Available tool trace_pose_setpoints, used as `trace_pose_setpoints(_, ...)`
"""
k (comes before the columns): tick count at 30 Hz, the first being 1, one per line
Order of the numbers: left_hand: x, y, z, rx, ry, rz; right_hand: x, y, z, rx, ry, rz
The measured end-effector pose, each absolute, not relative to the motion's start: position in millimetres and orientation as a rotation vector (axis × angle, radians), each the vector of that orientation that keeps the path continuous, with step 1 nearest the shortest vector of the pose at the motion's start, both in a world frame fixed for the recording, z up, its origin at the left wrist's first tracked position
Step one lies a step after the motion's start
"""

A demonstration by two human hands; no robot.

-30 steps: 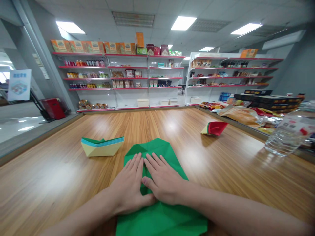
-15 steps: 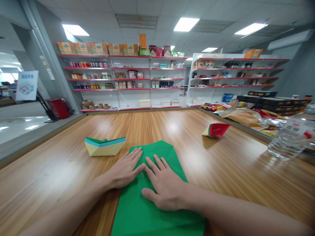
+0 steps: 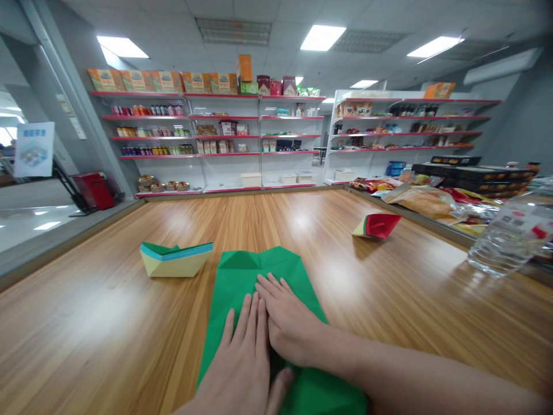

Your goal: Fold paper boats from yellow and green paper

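Green paper (image 3: 237, 282), creased near its far edge, lies on the wood-grain surface (image 3: 410, 300). The left hand (image 3: 244, 360) and right hand (image 3: 288, 321) lie flat upon it, fingers extended. A yellow-and-blue paper boat (image 3: 175, 264) stands to its left; farther off, right, sits a red-and-yellow folded paper piece (image 3: 380, 226).

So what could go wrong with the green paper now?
The green paper has an uneven far edge, so pressing might leave a crooked crease. The left hand and right hand lie flat on it, so a sideways slide could wrinkle it. The yellow boat stands close by on the left, so a wide sweep might knock it.
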State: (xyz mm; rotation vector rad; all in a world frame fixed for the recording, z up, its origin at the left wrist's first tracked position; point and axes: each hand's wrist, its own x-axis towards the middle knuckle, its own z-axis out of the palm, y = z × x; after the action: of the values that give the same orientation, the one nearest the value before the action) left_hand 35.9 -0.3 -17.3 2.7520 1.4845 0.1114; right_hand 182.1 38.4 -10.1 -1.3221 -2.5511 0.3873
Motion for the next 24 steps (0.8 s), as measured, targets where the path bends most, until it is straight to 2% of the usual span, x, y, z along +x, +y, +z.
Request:
trace_pose_setpoints(5, 39.4, -4.9, -8.7, 2.694, 1.358, 0.012, 199.6, 68.2, -11.2, -1.349, -2.564, 0.272)
trace_pose_setpoints(11, 32.2, 0.8, -11.8, 2.706, 1.283, 0.049, 222.7, 114.2, -16.1, -1.61, -2.47, 0.152)
trace_pose_setpoints(19, 35.2, 1.1, -13.0, 2.634, 1.341, 0.038, 209.8, 83.5, -12.3, -1.573, -2.436, -0.095)
trace_pose_setpoints(24, 24.3, 20.6, -9.0, 2.525, 1.537, 0.116, 199.0, 62.6, -12.6, -1.375, -2.624, 0.094)
